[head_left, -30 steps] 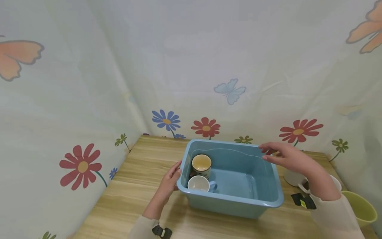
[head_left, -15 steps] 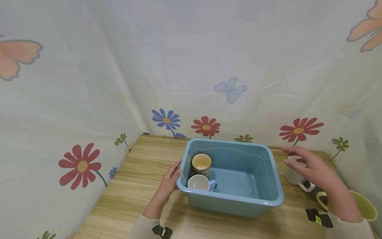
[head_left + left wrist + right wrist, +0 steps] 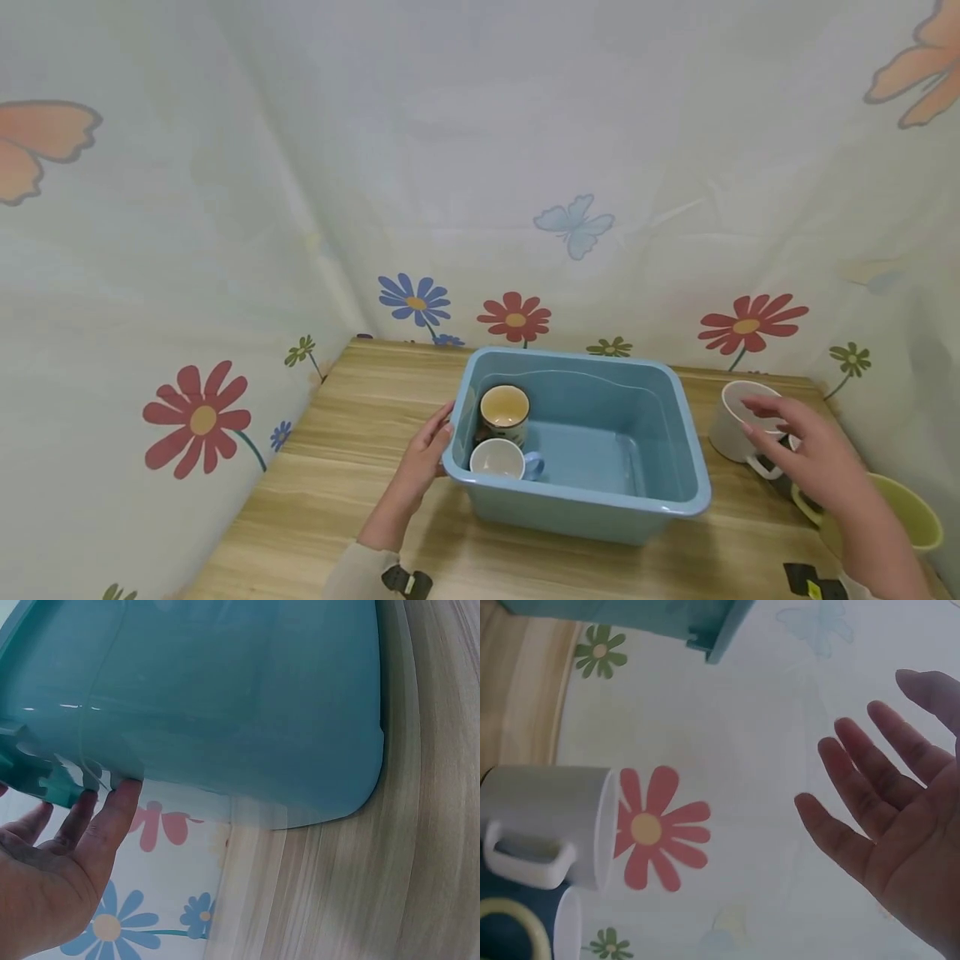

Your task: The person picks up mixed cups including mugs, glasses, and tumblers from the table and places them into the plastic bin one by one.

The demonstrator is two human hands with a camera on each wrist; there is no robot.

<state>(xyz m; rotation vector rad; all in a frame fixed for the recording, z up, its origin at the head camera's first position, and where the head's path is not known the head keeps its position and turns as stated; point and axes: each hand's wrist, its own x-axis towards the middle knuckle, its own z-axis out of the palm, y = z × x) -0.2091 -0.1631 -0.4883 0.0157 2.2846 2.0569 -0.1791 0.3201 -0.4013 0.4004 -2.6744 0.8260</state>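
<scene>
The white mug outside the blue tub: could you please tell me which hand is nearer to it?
Right. The right hand is above the white mug without touching it; the left hand touches the opposite end of the blue tub.

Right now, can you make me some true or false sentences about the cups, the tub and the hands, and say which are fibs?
1. The cup with the blue handle is in the blue tub. True.
2. The left hand touches the tub, but the right hand doesn't. True.
3. The right hand holds a cup. False: it holds nothing.
4. The white mug and the yellow-green cup are outside the tub. True.
5. The white mug has no handle. False: it has a white one.
6. The tub is upside down. False: its open side faces up.
</scene>
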